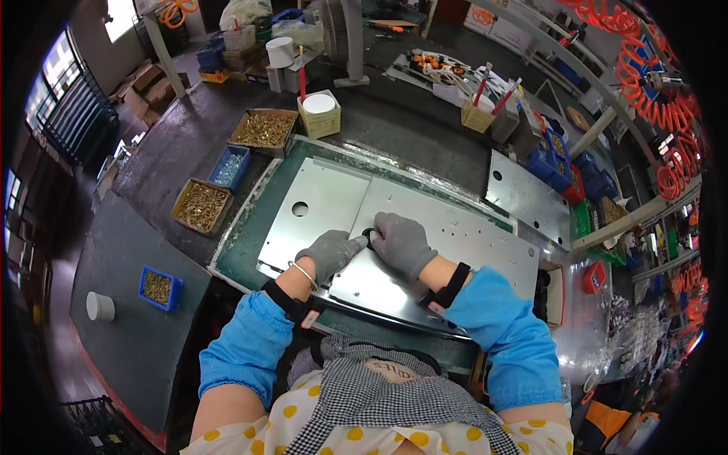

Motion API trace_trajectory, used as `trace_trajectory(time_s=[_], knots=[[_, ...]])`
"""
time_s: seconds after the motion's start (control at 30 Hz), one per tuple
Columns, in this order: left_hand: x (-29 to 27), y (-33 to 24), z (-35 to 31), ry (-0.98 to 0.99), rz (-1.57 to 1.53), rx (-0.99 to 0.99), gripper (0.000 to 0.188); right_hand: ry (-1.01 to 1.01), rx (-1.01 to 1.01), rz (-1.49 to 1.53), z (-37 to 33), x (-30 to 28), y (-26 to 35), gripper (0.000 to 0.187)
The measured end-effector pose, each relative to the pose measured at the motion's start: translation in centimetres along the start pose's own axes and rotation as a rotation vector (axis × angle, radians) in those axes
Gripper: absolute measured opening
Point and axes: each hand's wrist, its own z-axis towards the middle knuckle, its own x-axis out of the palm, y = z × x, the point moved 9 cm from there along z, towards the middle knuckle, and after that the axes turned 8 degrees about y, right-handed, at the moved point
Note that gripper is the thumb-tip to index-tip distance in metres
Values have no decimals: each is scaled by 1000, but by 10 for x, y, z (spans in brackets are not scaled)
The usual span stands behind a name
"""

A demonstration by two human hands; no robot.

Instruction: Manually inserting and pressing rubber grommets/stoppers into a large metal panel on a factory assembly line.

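Observation:
Both my hands wear grey gloves and meet over the silver sheet-metal panels. My left hand (332,253) is closed, its fingertips against a small black round part (368,236). My right hand (403,243) is curled closed on the other side of that same part, hiding much of it. Beneath my hands lies a wide silver panel (447,227) with several small holes. Next to it on the left is a second panel (326,193), with one large round hole. Both rest on a green work mat (236,252).
Left of the mat stand boxes of brass-coloured fittings (264,128), (202,206) and a blue bin of clear-looking small parts (230,167). A blue tray (160,288) and white tub (100,306) sit farther left. Another metal panel (523,199) lies at right; orange coiled hoses (641,83) hang above.

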Motion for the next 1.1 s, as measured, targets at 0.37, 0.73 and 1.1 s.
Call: trace_trajectory(time_s=[0.37, 0.73, 1.1], knots=[[3, 3, -1, 37, -35, -61, 48, 340, -138, 19, 14, -1, -1, 30], [5, 7, -2, 61, -105, -126, 54, 468, -216, -9, 24, 8, 1, 51], [-1, 2, 3, 14, -20, -30, 48, 911, -58, 80, 51, 12, -7, 40]])
